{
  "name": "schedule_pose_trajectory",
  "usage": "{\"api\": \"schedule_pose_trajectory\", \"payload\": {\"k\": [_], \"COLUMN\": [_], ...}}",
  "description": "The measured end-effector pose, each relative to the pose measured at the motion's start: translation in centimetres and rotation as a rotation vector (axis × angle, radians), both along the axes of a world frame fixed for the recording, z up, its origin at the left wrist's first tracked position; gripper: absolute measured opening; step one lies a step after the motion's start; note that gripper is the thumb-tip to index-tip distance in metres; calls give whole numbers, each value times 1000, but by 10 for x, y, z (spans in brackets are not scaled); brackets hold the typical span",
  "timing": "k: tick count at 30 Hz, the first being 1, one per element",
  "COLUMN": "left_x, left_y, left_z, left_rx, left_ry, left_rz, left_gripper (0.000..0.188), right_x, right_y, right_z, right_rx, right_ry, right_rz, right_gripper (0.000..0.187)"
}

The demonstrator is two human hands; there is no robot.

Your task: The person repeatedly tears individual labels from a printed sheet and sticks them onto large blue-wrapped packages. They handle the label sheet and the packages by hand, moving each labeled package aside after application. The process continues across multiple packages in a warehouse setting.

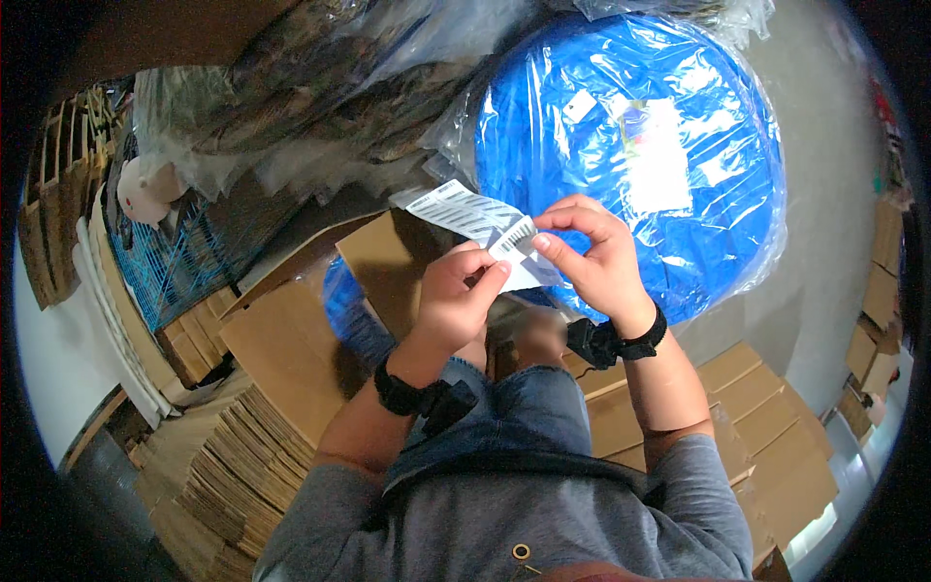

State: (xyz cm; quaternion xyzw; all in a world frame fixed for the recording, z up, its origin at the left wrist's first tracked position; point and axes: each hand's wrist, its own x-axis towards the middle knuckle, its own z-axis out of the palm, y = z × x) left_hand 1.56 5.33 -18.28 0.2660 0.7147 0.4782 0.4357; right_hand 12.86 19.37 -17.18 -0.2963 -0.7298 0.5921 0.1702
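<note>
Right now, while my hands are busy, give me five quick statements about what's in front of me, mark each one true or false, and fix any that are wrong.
1. The left hand and right hand both grip the printed paper strip. True.
2. The big round bundle is red. False: the bundle is blue, under clear plastic.
3. There is a black band on each wrist. True.
4. The blue wire grid is on the person's right. False: the grid is on the person's left.
5. The person's shirt is grey. True.
</note>
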Motion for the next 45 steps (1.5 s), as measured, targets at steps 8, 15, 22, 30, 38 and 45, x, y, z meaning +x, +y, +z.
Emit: {"api": "schedule_pose_trajectory", "payload": {"k": [8, 15, 22, 30, 38, 45], "left_x": [-6, -4, -17, -41, -36, -32], "left_y": [1, 0, -17, -28, -32, -24], "left_z": [-10, -34, -54, -47, -60, -60], "left_rx": [-111, -85, -23, -352, -241, -241], "left_ry": [59, -173, -79, 35, 3, -8], "left_rz": [-99, 57, 195, 130, 204, 183], "left_gripper": [8, 20, 27, 31, 30, 29], "right_x": [-2, -19, -2, -18, -26, -26], "right_y": [3, 12, 138, 210, 211, 205], "right_z": [-16, -34, -101, -142, -154, -160], "right_rx": [-102, 61, 195, 584, 723, 817], "right_ry": [-131, -82, -353, -461, -425, -422], "right_rz": [-19, 20, -195, -94, 5, -23], "right_gripper": [12, 11, 21, 22, 16, 15]}}
